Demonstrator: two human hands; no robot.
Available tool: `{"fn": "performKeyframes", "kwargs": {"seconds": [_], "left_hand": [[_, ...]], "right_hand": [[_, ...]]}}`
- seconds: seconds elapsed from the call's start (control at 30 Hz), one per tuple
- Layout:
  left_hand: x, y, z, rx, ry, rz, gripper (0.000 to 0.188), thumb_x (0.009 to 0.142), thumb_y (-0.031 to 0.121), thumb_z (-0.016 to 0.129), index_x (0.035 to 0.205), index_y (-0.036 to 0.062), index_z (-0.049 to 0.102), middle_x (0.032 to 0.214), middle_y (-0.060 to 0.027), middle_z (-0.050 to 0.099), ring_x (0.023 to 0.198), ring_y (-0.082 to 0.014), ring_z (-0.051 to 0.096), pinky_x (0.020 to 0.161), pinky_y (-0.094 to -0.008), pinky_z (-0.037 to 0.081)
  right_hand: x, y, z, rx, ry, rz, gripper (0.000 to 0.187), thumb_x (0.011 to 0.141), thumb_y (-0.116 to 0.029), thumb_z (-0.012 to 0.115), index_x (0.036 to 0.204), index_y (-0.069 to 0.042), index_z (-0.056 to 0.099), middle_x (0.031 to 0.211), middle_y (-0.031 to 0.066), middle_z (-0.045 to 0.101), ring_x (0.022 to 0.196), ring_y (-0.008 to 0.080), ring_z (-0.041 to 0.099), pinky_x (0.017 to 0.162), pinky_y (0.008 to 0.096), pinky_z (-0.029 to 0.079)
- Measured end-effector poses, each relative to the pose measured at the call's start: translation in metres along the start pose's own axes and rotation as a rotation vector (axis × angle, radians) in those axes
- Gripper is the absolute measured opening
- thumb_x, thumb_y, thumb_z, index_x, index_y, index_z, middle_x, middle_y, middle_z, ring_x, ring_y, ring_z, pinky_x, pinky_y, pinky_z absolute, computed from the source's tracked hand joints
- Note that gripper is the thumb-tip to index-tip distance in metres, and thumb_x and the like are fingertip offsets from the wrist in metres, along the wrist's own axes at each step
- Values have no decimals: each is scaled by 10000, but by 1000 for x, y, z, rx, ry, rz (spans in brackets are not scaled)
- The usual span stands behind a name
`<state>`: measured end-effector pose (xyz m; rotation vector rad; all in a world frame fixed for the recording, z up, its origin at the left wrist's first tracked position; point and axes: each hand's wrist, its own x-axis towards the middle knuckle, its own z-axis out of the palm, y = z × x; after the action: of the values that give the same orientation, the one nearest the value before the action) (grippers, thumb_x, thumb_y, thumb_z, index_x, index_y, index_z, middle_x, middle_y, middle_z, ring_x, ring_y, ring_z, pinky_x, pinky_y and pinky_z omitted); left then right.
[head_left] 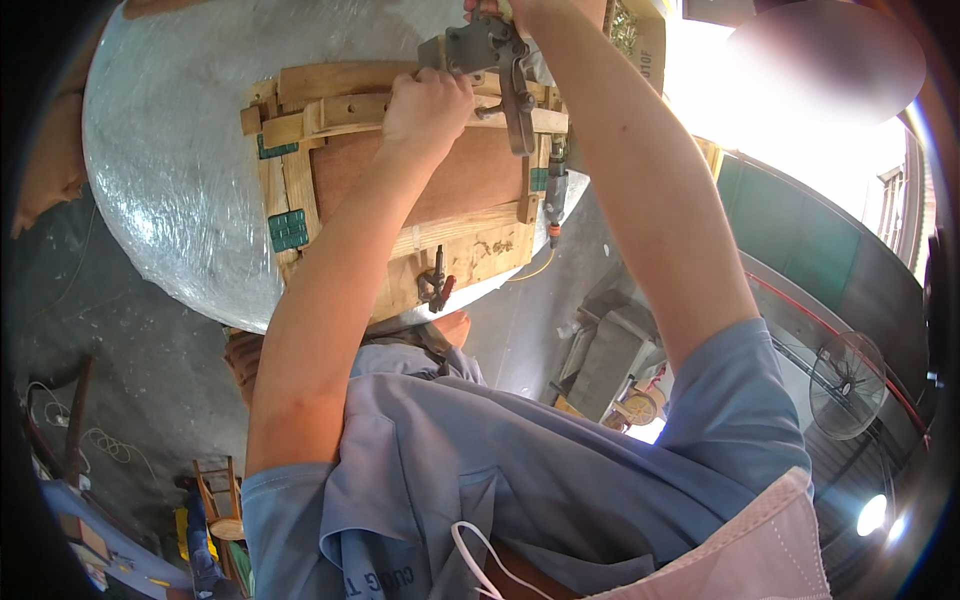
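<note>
My right hand, cut off by the top edge, is closed on a dark grey metal tool with a blocky body and a long flat arm hanging down; its exact kind is unclear. Beside it, my left hand lies on a curved wooden slat, its fingers curled in next to the tool. Whatever these fingers pinch is hidden. Slat and tool are at the upper side of a wooden frame with a brown panel and green plastic pieces. The frame rests on a large round surface wrapped in clear film.
A red-handled clamp sits on the frame's near board. At its right side hangs a grey air tool with a yellow hose. A wire fan stands right; a wooden chair stands lower left. Another person's arm shows at the left.
</note>
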<state>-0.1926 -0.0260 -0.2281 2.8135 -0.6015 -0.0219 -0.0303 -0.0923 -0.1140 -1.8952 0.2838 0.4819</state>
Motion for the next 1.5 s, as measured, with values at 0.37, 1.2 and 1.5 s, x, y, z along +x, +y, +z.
{"fn": "performKeyframes", "kwargs": {"seconds": [0.37, 1.2, 1.5], "left_hand": [[-6, 0, 8, -31, 99, 15, 310, 768, 312, 862, 954, 118, 709, 844, -1, 712, 839, -192, 690, 629, -383, 530], [-207, -114, -18, -980, -378, -890, 701, 887, 384, 875, 1361, -12, 544, 1258, -167, 651, 1105, -257, 706, 791, -414, 634], [-201, -101, -28, -849, -365, -914, 645, 840, 321, 926, 1232, 11, 519, 1124, -122, 653, 958, -239, 725, 653, -379, 649]], "right_hand": [[17, 27, 2, -64, 71, -106, 577, 994, -275, 649, 1527, -152, 467, 1089, 4, 686, 831, 129, 607, 687, 301, 495], [-197, 282, -212, -909, -10, 256, 535, 756, -574, 886, 988, -94, 831, 935, 105, 797, 897, 293, 772, 818, 425, 605], [-165, 266, -203, -1160, -198, 394, 662, 731, -672, 883, 1057, -102, 801, 1097, 114, 789, 1068, 339, 756, 844, 480, 601]]}}
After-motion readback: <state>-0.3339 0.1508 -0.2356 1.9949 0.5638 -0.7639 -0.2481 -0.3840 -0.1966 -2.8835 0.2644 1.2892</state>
